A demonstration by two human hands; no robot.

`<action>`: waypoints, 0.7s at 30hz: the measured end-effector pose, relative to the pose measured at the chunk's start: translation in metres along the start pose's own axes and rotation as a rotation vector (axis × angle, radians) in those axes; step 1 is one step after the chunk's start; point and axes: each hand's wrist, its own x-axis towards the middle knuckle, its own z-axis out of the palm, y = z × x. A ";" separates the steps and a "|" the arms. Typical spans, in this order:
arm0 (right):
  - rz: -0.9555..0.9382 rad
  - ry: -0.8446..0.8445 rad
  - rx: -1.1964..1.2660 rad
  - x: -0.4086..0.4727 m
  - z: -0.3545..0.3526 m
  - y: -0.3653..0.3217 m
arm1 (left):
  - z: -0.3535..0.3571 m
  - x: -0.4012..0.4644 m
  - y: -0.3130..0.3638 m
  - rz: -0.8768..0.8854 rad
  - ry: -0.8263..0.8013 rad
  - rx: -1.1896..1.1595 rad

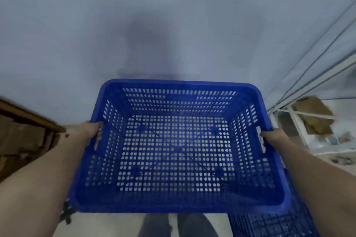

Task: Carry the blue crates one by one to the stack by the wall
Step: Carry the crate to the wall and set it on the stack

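Now the empty blue crate (178, 148) hangs mid-carry, left hand (90, 131) and right hand (273, 137) each clamped on a side rim, wall (77, 44) just ahead of both, so next comes lowering it level onto the stack.

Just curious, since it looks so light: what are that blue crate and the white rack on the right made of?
The blue crate looks like moulded plastic: one even colour, rounded rim, regular punched holes, slight sheen. The white rack seems painted metal or wood; thin straight bars, too blurred to tell.
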 end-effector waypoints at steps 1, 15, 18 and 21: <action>0.028 -0.026 0.007 0.011 0.013 0.004 | 0.009 0.012 -0.010 -0.038 -0.029 0.001; 0.265 -0.218 0.223 0.197 0.218 0.070 | 0.140 0.181 -0.141 -0.359 0.099 -0.093; 0.270 -0.215 0.264 0.236 0.255 0.084 | 0.166 0.226 -0.173 -0.352 0.074 -0.090; 0.290 -0.219 0.295 0.269 0.284 0.095 | 0.188 0.264 -0.197 -0.328 0.033 -0.113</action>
